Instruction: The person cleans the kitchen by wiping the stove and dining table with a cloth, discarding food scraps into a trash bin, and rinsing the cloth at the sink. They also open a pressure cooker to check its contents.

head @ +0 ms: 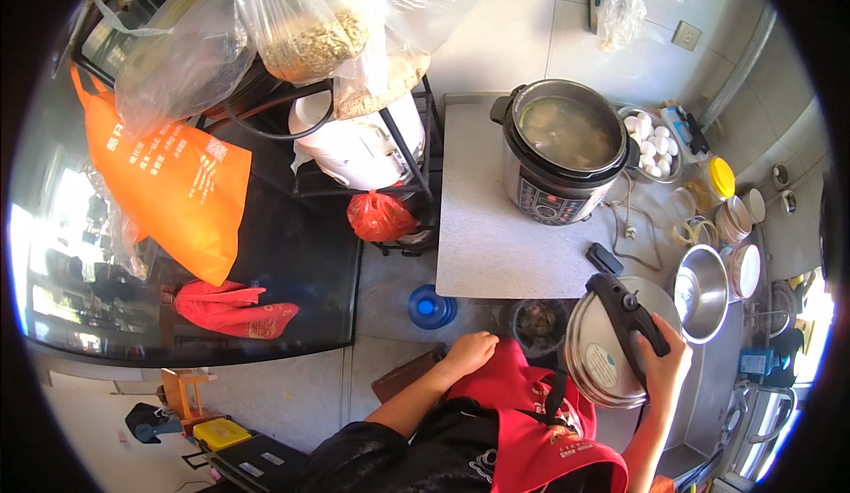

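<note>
My right hand (667, 360) grips the black handle of a round metal pressure cooker lid (601, 353), held tilted near the counter's front edge. My left hand (473, 352) has curled fingers beside the edge of my red apron (491, 377); whether it pinches the cloth is unclear. On the pale counter (478, 227) stands an electric pressure cooker (554, 187) without its lid. Its inner pot holds cloudy broth (564, 131) with pale chunks in it. A small black object (604, 259) lies on the counter near the lid.
A bowl of white eggs (654, 148), a power cord (627, 221), a yellow-lidded jar (720, 178) and a steel basin (700, 294) sit at the right. Below are a bin (539, 327) and a blue water bottle (431, 307). Leftward, a black rack (412, 161) holds bags.
</note>
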Action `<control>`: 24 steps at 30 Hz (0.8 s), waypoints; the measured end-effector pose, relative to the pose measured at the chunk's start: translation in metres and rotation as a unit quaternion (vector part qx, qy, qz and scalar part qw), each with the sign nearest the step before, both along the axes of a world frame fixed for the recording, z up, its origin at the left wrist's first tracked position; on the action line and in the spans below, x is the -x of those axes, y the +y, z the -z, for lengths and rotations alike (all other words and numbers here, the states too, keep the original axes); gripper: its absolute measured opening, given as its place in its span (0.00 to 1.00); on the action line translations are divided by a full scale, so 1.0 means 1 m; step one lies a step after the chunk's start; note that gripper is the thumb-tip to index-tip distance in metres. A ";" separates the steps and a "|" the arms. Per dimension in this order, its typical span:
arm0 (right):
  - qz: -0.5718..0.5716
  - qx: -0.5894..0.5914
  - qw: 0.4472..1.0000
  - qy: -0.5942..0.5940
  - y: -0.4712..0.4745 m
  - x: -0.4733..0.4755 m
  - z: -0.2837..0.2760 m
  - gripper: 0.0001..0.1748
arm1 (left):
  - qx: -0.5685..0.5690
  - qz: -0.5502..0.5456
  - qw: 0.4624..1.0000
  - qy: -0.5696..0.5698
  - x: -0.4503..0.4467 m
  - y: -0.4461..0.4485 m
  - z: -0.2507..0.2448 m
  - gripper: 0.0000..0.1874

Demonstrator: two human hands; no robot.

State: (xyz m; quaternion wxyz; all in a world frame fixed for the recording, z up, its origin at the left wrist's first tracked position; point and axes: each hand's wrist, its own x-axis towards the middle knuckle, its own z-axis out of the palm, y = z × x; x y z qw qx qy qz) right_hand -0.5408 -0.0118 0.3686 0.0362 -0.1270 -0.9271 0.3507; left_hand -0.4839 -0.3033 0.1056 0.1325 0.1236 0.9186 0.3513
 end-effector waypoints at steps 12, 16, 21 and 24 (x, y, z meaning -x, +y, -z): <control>-0.003 0.010 1.000 0.002 0.001 0.001 -0.009 0.22 | 0.032 0.043 0.999 -0.007 0.001 0.002 -0.006 0.10; -0.003 0.025 1.000 -0.006 0.001 -0.002 -0.012 0.22 | -0.023 0.002 1.000 0.011 0.003 0.006 -0.018 0.08; 0.007 0.047 0.999 -0.023 -0.002 -0.004 -0.018 0.22 | -0.071 -0.010 0.997 0.012 0.006 0.008 -0.017 0.09; -0.006 0.058 0.998 -0.016 -0.002 -0.005 -0.018 0.22 | -0.050 0.004 0.999 -0.002 0.005 0.008 -0.012 0.10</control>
